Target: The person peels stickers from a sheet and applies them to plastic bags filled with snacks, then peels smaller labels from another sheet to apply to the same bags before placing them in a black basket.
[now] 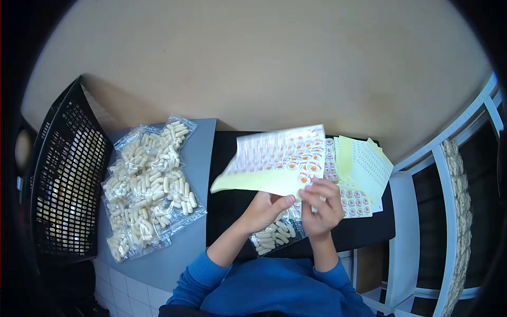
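A sheet of round orange-and-white stickers (293, 158) on a yellowish backing is raised before me, its left side blurred and its lower edge curled. My left hand (261, 214) grips the lower edge, thumb on top and the other fingers mostly hidden behind. At the lower right corner, the fingertips of my right hand (322, 208) close on the sheet beside its lowest sticker. Below both hands lies a clear plastic bag (274, 236) of pale, finger-shaped pieces, partly covered by them.
More sticker sheets (364, 158) lie fanned out on the black tabletop (224, 158) at right. Several clear bags of pale pieces (150, 185) are heaped on the grey surface (198, 245) at left. A black mesh basket (66, 185) stands beyond them, and a white shelf frame (446, 211) at far right.
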A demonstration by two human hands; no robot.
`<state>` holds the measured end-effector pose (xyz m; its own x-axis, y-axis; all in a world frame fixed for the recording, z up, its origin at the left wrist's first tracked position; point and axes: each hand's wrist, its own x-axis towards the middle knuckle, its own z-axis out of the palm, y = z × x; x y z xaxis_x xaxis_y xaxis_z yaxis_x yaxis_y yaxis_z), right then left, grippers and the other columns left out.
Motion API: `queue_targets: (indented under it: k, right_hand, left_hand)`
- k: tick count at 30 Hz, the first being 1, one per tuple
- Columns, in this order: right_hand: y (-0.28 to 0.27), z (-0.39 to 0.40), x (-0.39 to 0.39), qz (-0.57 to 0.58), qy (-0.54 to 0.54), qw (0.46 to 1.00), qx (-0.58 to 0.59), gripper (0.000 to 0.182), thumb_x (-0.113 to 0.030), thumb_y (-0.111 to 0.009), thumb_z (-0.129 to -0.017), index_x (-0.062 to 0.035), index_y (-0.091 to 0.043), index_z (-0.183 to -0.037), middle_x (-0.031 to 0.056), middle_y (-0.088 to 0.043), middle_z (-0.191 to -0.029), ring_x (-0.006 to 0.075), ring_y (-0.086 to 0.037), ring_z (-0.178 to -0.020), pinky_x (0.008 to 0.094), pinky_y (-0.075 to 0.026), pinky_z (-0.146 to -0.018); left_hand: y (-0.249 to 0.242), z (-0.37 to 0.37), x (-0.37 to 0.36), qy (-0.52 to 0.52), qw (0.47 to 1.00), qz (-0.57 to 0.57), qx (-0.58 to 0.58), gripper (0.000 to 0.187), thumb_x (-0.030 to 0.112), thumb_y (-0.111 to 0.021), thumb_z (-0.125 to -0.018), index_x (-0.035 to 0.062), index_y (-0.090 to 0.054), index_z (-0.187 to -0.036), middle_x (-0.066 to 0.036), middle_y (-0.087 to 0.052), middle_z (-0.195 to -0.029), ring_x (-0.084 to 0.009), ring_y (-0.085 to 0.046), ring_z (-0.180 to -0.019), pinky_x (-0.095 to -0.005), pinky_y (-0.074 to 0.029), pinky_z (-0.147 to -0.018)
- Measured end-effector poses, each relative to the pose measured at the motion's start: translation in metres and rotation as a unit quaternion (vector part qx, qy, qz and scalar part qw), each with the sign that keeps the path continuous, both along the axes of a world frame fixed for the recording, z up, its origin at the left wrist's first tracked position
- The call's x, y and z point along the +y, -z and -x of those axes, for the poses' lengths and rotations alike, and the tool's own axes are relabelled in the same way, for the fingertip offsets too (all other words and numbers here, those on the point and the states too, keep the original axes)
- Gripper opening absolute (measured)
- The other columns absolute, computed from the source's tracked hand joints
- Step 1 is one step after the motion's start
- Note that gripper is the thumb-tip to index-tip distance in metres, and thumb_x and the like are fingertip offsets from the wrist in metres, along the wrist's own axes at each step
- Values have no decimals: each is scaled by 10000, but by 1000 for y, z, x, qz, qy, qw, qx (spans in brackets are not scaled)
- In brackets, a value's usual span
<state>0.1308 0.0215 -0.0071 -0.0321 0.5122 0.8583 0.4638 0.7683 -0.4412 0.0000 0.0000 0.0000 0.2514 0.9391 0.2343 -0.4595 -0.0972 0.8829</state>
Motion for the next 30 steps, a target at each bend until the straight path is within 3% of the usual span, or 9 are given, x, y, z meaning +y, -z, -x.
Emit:
queue_targets:
  k: [2, 3, 6, 9, 11, 13, 17, 19, 30]
  right_hand:
    - [-8, 3, -11, -44, -3, 999, -26, 293, 52, -678, -534, -107, -666, -780, 49, -587, -794, 259, -579, -806, 356, -494, -723]
    - [-10, 4, -10, -49, -1, 999, -19, 293, 52, -678, -534, -107, -666, -780, 49, -587, -794, 259, -579, -806, 356, -494, -723]
    - [-21, 2, -13, -40, -49, 998, -30, 254, 31, -680, -557, -74, -654, -787, 70, -580, -815, 259, -575, -816, 357, -486, -713]
    - [-32, 3, -13, 17, -142, 988, 58, 216, 6, -676, -590, -50, -644, -797, 92, -551, -875, 250, -555, -835, 353, -468, -737]
    - [-36, 2, -10, 22, -32, 998, 55, 191, -20, -677, -617, -39, -640, -802, 107, -513, -928, 243, -532, -845, 342, -445, -758]
    - [-39, 3, -7, 49, -19, 995, 79, 224, -25, -684, -618, -37, -648, -839, 105, -493, -946, 235, -519, -831, 331, -435, -759]
    - [-44, 0, -9, 82, -24, 995, 45, 291, -26, -689, -620, -46, -657, -909, 93, -517, -882, 220, -516, -832, 312, -431, -724]
    - [-45, 0, -11, 98, -36, 994, 38, 304, -25, -688, -620, -49, -660, -922, 85, -525, -850, 213, -512, -830, 308, -430, -713]
    - [-54, 3, -13, 17, 28, 997, -64, 278, -88, -729, -575, -129, -674, -844, 4, -547, -793, 191, -493, -798, 311, -349, -753]
  left_hand:
    - [-13, -3, -6, -88, 982, 145, -88, 314, 219, -481, -891, 14, -457, -1127, -54, -538, -965, -66, -522, -839, -187, -423, -677]
    - [-10, 0, -4, -86, 983, 141, -82, 314, 219, -481, -891, 14, -457, -1127, -54, -538, -965, -66, -522, -839, -187, -423, -677]
    - [-17, 4, -8, -139, 979, 150, -24, 170, 190, -461, -897, 52, -559, -911, 73, -437, -623, -7, -321, -496, -186, -239, -433]
    - [-11, 11, -10, -149, 984, 94, 2, 184, 177, -452, -898, 32, -551, -952, 46, -487, -693, -12, -378, -550, -182, -287, -471]
    - [-18, 7, -12, -159, 985, 70, -6, 217, 167, -444, -900, 5, -541, -1007, 3, -541, -799, -31, -441, -635, -187, -348, -542]
    - [-21, 5, -14, -170, 985, 28, -7, 264, 168, -425, -906, -17, -515, -1071, -40, -567, -916, -67, -499, -747, -208, -402, -645]
    - [-21, 11, -18, -126, 991, 44, -33, 264, 133, -472, -882, -24, -504, -1092, -59, -579, -956, -100, -538, -825, -237, -433, -713]
    - [-26, 11, -22, -145, 983, -76, 84, 267, 65, -546, -829, -29, -510, -1076, -69, -583, -980, -117, -549, -889, -260, -445, -756]
    - [-46, 14, -17, -200, 968, -69, 132, 270, -20, -588, -769, -52, -515, -1027, -107, -603, -931, -131, -579, -849, -250, -466, -735]
